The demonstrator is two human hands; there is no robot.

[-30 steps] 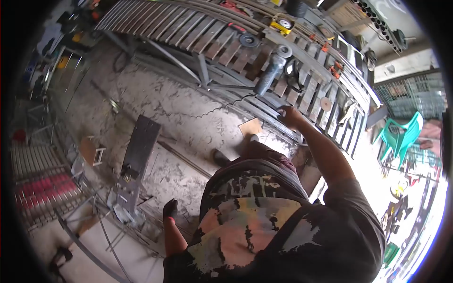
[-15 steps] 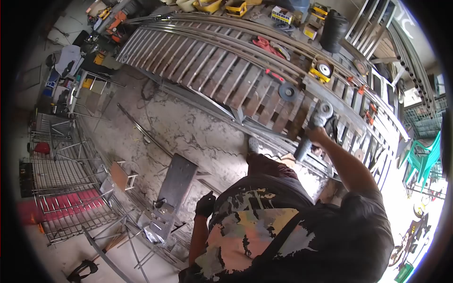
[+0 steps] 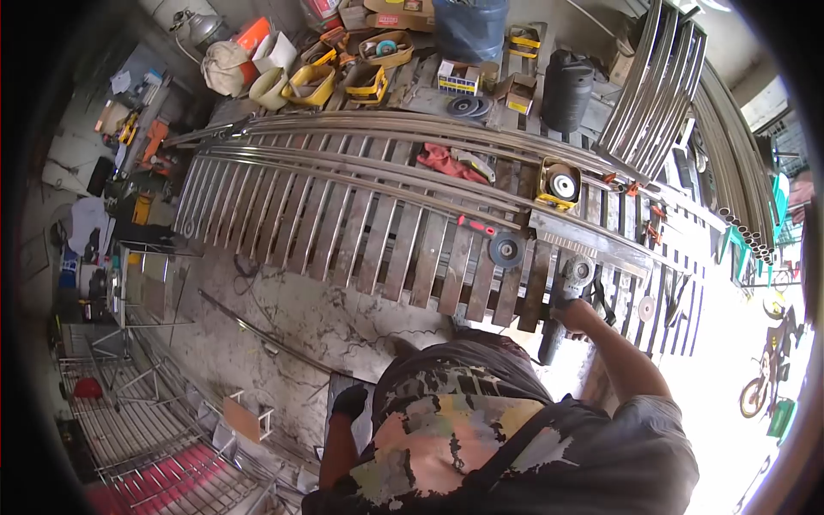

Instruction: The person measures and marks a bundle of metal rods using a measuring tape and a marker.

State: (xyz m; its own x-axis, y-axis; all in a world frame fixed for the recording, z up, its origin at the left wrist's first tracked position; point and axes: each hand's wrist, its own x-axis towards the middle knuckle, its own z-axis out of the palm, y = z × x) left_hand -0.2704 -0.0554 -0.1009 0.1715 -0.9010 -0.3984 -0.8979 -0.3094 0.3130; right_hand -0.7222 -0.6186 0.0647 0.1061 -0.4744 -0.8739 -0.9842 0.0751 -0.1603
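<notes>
My right hand (image 3: 570,306) grips the body of a grey angle grinder (image 3: 562,307), whose head and disc (image 3: 580,272) rest against the slats of a long metal gate frame (image 3: 360,225) lying flat on supports. My left hand (image 3: 350,400), in a black glove, hangs by my side and holds nothing, its fingers loosely curled. A loose grinding disc (image 3: 506,250) and a red-handled tool (image 3: 476,226) lie on the slats just left of the grinder.
A yellow box with a disc (image 3: 560,184), a red rag (image 3: 446,160), a black jug (image 3: 570,88), a blue barrel (image 3: 470,26) and yellow boxes (image 3: 343,77) lie beyond the gate. Metal tubes (image 3: 657,86) lean at the right. Wire racks (image 3: 129,429) stand at the left.
I have stepped closer to the gate and the view has tilted up. My right hand went from resting on the frame to gripping the grinder and lifting it onto the slats.
</notes>
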